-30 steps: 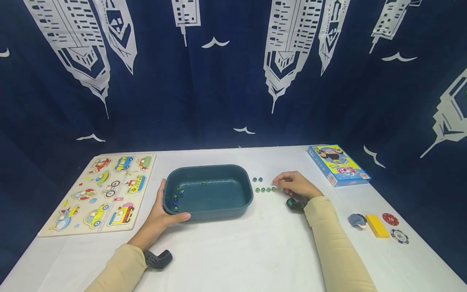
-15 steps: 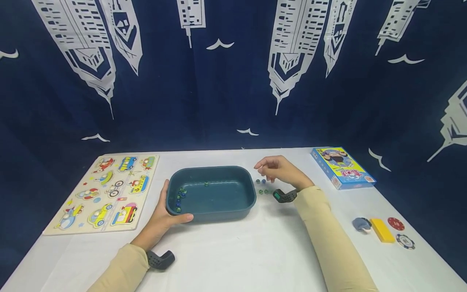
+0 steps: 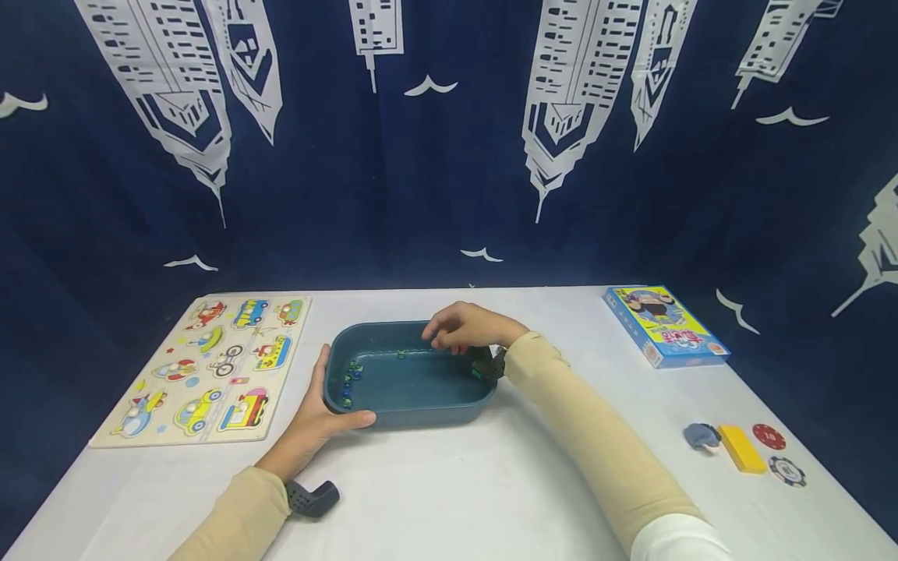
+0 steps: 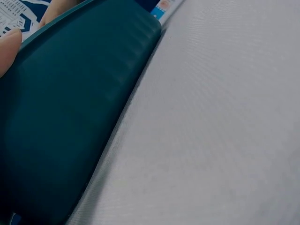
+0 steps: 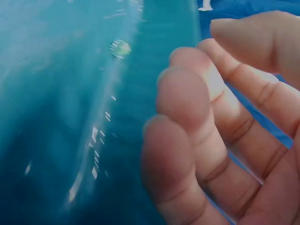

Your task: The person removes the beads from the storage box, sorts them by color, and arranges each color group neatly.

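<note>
A dark teal plastic basin (image 3: 414,417) stands on the white-covered table, its outer wall filling much of the left wrist view. My left hand (image 3: 312,425) grips its left end, thumb on the near side. Several green and blue marbles (image 3: 348,383) lie inside along the left end, and a single green marble (image 3: 401,354) sits near the far wall. Over the basin's right part hovers my right hand (image 3: 466,326). In the right wrist view its fingers are loosely bent, the thumb apart from them, and I see nothing held; a blurred marble (image 5: 120,48) lies beyond.
A wooden picture puzzle board (image 3: 210,366) lies to the left. At the back right is a blue and yellow game box (image 3: 665,327). A small grey-blue object (image 3: 702,437), a yellow block (image 3: 742,449), a red chip (image 3: 768,436) and a black-and-white chip (image 3: 787,471) lie at right.
My right hand has moved left from the marbles on the table to above the basin, its fingers loosening. The right forearm now covers the place where those marbles lay. My left hand keeps its grip.
</note>
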The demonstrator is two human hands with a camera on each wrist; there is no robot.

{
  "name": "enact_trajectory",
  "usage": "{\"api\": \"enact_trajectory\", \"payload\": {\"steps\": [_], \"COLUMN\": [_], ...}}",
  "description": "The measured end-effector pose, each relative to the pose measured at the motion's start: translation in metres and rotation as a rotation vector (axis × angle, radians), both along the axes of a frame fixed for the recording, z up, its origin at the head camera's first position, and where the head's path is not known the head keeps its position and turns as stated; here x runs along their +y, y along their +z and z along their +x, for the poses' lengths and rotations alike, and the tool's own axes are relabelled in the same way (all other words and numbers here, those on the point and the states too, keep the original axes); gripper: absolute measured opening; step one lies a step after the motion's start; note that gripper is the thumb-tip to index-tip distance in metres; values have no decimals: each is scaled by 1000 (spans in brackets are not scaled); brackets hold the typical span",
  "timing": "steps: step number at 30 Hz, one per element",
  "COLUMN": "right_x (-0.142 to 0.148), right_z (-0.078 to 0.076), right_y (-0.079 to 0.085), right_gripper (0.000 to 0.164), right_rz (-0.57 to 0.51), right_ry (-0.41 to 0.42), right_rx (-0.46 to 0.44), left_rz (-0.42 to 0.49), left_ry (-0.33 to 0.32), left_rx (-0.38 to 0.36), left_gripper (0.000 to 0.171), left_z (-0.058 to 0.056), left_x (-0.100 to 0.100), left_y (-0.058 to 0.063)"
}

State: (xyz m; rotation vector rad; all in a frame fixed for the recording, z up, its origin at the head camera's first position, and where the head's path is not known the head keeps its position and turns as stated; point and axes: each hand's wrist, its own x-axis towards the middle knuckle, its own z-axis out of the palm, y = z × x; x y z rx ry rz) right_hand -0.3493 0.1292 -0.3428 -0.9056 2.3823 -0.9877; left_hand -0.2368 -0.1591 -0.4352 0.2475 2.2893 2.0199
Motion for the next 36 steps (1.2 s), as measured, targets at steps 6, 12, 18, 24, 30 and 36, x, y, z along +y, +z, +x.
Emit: {"api": "enact_trajectory", "payload": {"steps": [6, 12, 18, 24, 30, 36], "right_x": [-28, -43, -52, -58, -59, -49], "right_z": [-6, -9, -10, -11, -11, -6], "right_y": [-11, -21, -23, -27, -30, -16], "right_gripper": [34, 37, 35, 15, 8, 11], "right_rz": [107, 173, 227, 247, 234, 125], "right_ry": [1, -43, -60, -36, 4, 55], "right_rx": [-50, -63, -34, 20, 13, -33], "left_rz": [5, 33, 15, 23, 20, 7], "left_ry": [-8, -14, -16, -17, -13, -12], "left_rx": [-2, 4, 5, 12, 14, 5], "left_gripper": [135, 135, 135, 135, 135, 135], "left_z": [-1, -3, -4, -4, -3, -2], "left_x": [0, 1, 0, -1, -2, -2], "left_y": [-1, -2, -1, -1, -3, -3]}}
